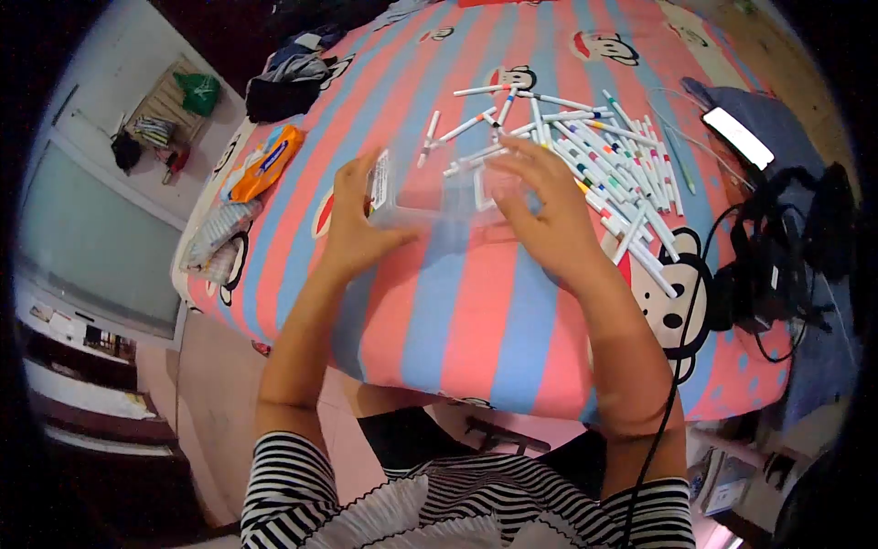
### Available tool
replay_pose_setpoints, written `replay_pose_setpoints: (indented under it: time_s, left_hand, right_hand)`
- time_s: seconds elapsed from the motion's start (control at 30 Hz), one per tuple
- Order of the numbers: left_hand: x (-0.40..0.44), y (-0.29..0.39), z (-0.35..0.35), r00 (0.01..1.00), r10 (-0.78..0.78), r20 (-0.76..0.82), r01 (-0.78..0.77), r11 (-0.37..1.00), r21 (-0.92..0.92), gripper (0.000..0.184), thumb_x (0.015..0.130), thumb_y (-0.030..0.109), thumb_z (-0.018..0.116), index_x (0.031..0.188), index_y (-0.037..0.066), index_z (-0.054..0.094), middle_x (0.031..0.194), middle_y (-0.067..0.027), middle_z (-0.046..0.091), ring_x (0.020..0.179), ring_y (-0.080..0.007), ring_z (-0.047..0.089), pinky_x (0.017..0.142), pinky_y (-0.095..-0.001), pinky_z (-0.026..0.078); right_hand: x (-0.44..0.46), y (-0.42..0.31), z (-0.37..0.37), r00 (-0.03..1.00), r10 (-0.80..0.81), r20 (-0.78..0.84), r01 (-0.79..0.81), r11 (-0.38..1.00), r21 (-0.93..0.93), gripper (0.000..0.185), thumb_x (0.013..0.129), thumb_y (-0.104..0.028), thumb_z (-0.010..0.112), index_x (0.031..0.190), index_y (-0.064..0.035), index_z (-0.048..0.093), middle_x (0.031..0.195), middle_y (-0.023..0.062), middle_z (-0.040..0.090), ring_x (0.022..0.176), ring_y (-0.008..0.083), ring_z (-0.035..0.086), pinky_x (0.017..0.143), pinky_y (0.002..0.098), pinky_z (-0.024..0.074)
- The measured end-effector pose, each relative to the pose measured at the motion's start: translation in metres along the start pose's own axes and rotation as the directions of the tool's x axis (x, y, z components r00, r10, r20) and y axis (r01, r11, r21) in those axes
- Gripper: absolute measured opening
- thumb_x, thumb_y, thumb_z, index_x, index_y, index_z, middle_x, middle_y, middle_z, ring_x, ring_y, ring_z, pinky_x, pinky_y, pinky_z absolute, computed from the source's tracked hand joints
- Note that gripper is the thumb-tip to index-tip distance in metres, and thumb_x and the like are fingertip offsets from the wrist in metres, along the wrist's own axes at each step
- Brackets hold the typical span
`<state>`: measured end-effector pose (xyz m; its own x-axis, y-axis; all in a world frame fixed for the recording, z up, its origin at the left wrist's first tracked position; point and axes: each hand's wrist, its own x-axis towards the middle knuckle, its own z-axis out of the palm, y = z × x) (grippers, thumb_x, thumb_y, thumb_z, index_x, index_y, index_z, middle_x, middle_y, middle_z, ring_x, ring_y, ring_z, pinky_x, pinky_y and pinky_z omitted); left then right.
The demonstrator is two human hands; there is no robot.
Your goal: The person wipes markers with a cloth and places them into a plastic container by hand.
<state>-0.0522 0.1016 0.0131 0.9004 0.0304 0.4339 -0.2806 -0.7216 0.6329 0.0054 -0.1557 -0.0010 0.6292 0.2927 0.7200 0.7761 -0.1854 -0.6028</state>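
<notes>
Transparent plastic, that's the box (422,203), right there between the two hands! The left hand (355,218) is cupped on its own side of it, thumb stretched along the near edge, fingers up by the label (380,183): looks like a hold. The right hand (547,209) arches loosely at the opposite side, fingers parted; whether it truly grips, I can't tell. Good handling here, I'd say: even, gentle pressure from both sides, so the walls don't bow, and the right wrist kept off the loose markers (631,169) just beyond it. Tricky to read, though! The right fingertips blur, the striped sheet (430,306) shows through, and whether the base touches down, I can't make out.
</notes>
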Motion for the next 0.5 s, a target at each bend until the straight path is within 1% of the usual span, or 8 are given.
replay_pose_setpoints:
  time_s: [0.07,0.1,0.2,0.27,0.33,0.37,0.43,0.5]
  left_hand:
    - [-0.005,0.011,0.022,0.993,-0.032,-0.117,0.014,0.988,-0.152,0.114,0.05,0.027,0.089,0.145,0.009,0.03,0.132,-0.0149,0.036,0.124,-0.0287,0.038,0.097,-0.0396,0.043]
    - [-0.006,0.018,0.035,0.983,-0.057,-0.172,0.016,0.973,-0.231,0.114,0.051,0.027,0.089,0.146,0.008,0.028,0.131,-0.0142,0.036,0.125,-0.028,0.037,0.098,-0.0395,0.042]
    - [-0.004,0.053,0.067,0.968,-0.14,-0.209,0.025,0.881,-0.472,0.114,0.052,0.028,0.088,0.145,0.006,0.026,0.133,-0.0135,0.035,0.128,-0.0274,0.034,0.102,-0.0397,0.039]
    - [-0.003,0.039,0.069,0.993,0.112,-0.041,-0.118,0.974,-0.191,0.112,0.054,0.029,0.088,0.144,0.007,0.025,0.135,-0.0133,0.034,0.129,-0.0276,0.034,0.105,-0.0409,0.036]
    - [0.004,0.037,0.065,0.978,0.162,0.132,-0.128,0.965,-0.231,0.113,0.054,0.029,0.088,0.145,0.007,0.024,0.138,-0.0134,0.033,0.131,-0.028,0.034,0.107,-0.0419,0.034]
    - [0.01,0.04,0.062,0.971,0.115,0.208,-0.025,0.919,-0.393,0.115,0.054,0.028,0.088,0.146,0.007,0.022,0.141,-0.0136,0.032,0.132,-0.0283,0.035,0.108,-0.0424,0.033]
    - [0.017,0.054,0.054,0.924,0.049,0.38,0.225,0.733,-0.642,0.118,0.053,0.027,0.089,0.147,0.007,0.019,0.145,-0.0139,0.03,0.133,-0.029,0.036,0.109,-0.0434,0.031]
    - [0.021,0.075,0.048,0.826,0.157,0.541,0.227,0.786,-0.575,0.126,0.053,0.025,0.089,0.15,0.008,0.012,0.149,-0.0151,0.027,0.134,-0.0289,0.036,0.108,-0.0423,0.032]
  right_hand:
    - [0.004,-0.005,-0.002,0.989,0.078,-0.128,-0.067,0.994,0.083,0.039,0.084,-0.016,0.062,0.123,-0.0091,0.058,0.133,0.0154,0.052,0.127,0.0303,0.044,0.106,0.0414,0.035]
    - [0.008,-0.013,-0.006,0.964,0.209,-0.162,-0.151,0.939,0.31,0.041,0.087,-0.015,0.06,0.127,-0.0097,0.056,0.136,0.0139,0.049,0.131,0.0277,0.041,0.109,0.0397,0.0309]
    - [0.014,0.004,-0.015,0.915,0.255,-0.314,-0.1,0.894,0.437,0.04,0.088,-0.012,0.06,0.127,-0.0093,0.056,0.135,0.0127,0.05,0.132,0.0264,0.04,0.106,0.036,0.0344]
    - [0.016,0.012,-0.026,0.861,0.325,-0.392,-0.109,0.87,0.48,0.04,0.084,-0.005,0.061,0.125,-0.0078,0.058,0.131,0.0108,0.053,0.124,0.0217,0.047,0.1,0.031,0.0407]
    - [0.022,0.004,-0.041,0.805,0.449,-0.386,-0.115,0.758,0.642,0.041,0.082,-0.002,0.063,0.122,-0.0063,0.059,0.126,0.0096,0.057,0.116,0.0188,0.054,0.095,0.0286,0.0445]
    - [0.021,-0.006,-0.048,0.796,0.485,-0.361,-0.168,0.752,0.638,0.039,0.084,0.002,0.054,0.123,0.0003,0.055,0.123,0.0098,0.058,0.102,0.0158,0.06,0.091,0.0275,0.0483]
    - [0.02,-0.007,-0.051,0.86,0.417,-0.295,-0.168,0.775,0.609,0.039,0.083,0.004,0.052,0.121,0.0003,0.057,0.121,0.0099,0.058,0.103,0.0164,0.06,0.092,0.0294,0.0497]
    - [0.02,-0.012,-0.051,0.877,0.422,-0.232,-0.195,0.752,0.629,0.037,0.08,0.007,0.049,0.115,0.0008,0.058,0.116,0.0111,0.06,0.103,0.0198,0.06,0.093,0.0357,0.0519]
